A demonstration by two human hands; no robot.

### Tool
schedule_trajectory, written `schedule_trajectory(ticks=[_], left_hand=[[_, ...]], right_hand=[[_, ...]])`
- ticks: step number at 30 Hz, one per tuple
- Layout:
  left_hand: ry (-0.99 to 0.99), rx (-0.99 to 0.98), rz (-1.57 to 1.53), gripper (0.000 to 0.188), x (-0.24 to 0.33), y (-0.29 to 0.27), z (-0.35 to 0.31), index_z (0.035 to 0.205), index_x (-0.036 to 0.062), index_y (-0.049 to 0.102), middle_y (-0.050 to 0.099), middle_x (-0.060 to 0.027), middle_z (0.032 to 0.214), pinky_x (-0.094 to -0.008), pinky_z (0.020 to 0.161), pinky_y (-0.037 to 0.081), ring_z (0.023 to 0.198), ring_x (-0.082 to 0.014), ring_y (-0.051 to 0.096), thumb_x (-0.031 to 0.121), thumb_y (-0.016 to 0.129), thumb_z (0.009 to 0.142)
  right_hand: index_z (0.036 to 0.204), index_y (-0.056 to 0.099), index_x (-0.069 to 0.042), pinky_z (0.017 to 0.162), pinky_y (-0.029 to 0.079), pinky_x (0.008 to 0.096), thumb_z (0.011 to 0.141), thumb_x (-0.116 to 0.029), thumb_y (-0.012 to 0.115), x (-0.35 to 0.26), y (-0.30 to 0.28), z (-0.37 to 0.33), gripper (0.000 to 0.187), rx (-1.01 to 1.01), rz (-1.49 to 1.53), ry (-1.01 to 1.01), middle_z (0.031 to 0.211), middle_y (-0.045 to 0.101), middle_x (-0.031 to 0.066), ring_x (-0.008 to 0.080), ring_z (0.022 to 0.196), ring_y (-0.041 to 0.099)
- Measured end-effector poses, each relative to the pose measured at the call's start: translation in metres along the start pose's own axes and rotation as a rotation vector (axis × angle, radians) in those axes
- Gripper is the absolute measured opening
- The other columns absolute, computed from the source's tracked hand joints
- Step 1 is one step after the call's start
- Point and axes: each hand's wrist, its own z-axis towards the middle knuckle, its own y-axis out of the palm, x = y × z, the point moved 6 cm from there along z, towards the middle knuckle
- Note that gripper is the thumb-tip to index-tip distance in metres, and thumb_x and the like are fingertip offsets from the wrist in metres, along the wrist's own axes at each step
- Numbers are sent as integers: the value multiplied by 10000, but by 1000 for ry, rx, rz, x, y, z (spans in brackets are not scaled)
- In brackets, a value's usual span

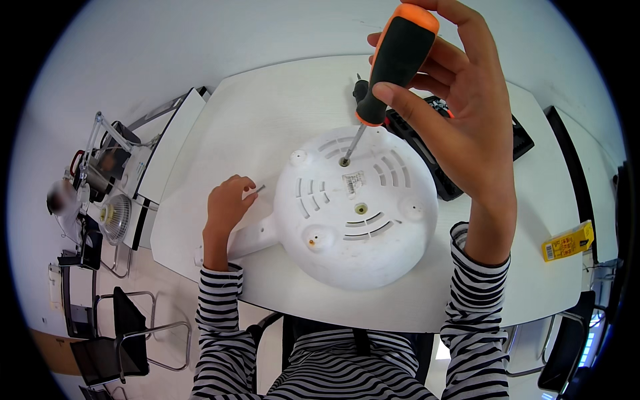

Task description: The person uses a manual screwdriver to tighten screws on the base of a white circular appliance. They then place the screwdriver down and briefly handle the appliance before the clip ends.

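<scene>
A round white plastic appliance base (pixel 313 257) lies bottom up on the table, with vent slots, small round feet and two recessed screw holes. A white arm-like part (pixel 257 240) sticks out from its left side. My right hand (pixel 470 113) grips a black and orange screwdriver (pixel 399 57), tilted, its metal shaft reaching down into the upper screw hole (pixel 344 162). Beside the base's left edge, my left hand (pixel 229 202) pinches a short, thin metal piece (pixel 261 189) between thumb and fingertips. It looks like a screw, but is too small to be sure.
Behind my right hand, a black tool case (pixel 523 139) lies partly hidden. Another dark-handled tool (pixel 361 88) rests near it. A yellow carton (pixel 568 241) is at the table's right edge. Chairs (pixel 130 333), a side desk and a person (pixel 63 200) are at left.
</scene>
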Motion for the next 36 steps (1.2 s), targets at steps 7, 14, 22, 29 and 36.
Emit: schedule_trajectory(ticks=[7, 14, 22, 29, 36], left_hand=[[159, 145, 128, 204, 61, -56, -18, 945, 70, 645, 635, -51, 910, -341, 738, 457, 836, -223, 599, 166, 676, 767], [323, 396, 64, 240, 121, -108, -29, 1007, 76, 635, 629, -50, 974, -342, 783, 455, 894, -238, 589, 119, 669, 774], [587, 366, -315, 327, 157, -137, -17, 1122, 68, 607, 602, -118, 1101, -350, 878, 443, 1025, -275, 568, 82, 639, 797], [794, 474, -744, 417, 172, -162, 24, 1235, 19, 497, 547, -178, 1210, -380, 917, 447, 1111, -272, 542, 203, 576, 869], [1082, 204, -897, 546, 213, -170, 51, 1332, -48, 385, 497, -203, 1277, -353, 961, 434, 1146, -271, 521, 265, 554, 916]], right_hand=[[1270, 308, -37, 784, 502, 263, 740, 65, 662, 12, 0, -1, 646, -13, 0, -51, 995, 522, 154, 175, 863, 610], [1272, 312, -35, 772, 496, 251, 749, 75, 648, -10, 2, -1, 631, -4, -61, 30, 985, 538, 142, 162, 864, 604], [1275, 323, -30, 776, 487, 251, 751, 95, 635, 1, 3, -2, 623, -58, 65, -34, 986, 536, 133, 157, 886, 599], [1282, 336, -21, 851, 496, 290, 751, 85, 642, -31, 15, -6, 622, 15, -303, -31, 1085, 512, 156, 193, 944, 607], [1314, 311, -8, 923, 477, 329, 781, 65, 628, -31, 13, -7, 625, -21, -261, -18, 1177, 511, 176, 238, 1044, 592]])
